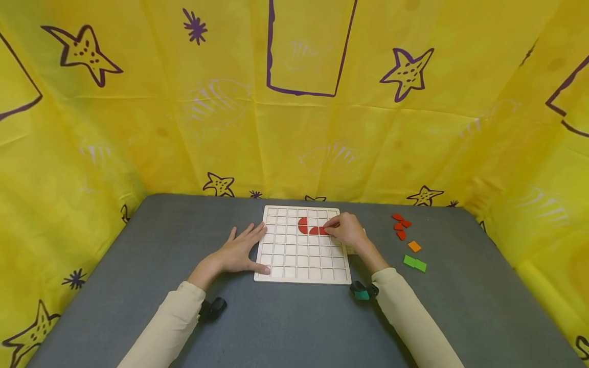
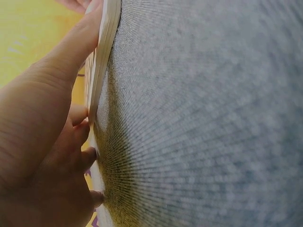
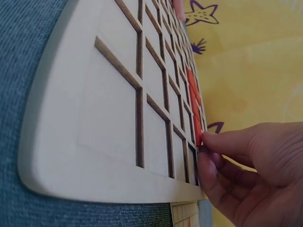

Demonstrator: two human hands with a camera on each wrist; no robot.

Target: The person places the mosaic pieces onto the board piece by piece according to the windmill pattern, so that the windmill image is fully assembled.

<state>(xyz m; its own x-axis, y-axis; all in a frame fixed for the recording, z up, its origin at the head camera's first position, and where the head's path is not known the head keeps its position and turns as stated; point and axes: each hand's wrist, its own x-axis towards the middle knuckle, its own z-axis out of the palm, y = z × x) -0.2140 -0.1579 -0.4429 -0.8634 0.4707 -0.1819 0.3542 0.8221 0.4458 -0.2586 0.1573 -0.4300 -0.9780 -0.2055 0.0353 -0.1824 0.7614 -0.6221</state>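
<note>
Right grip [image 1: 348, 231]: red piece [image 1: 321, 231] pinched at edge, on gridded board [image 1: 303, 260]. Board's left edge touched by left grip [image 1: 238, 254], fingers spread. Piece best aligned squarely before being pressed flat.

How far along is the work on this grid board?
Looks done: red pieces sit toward the top of the board. In hand: the right hand appears to pinch the rightmost red piece there. Apparently remaining: loose red pieces, an orange piece and green pieces lying right of the board.
</note>
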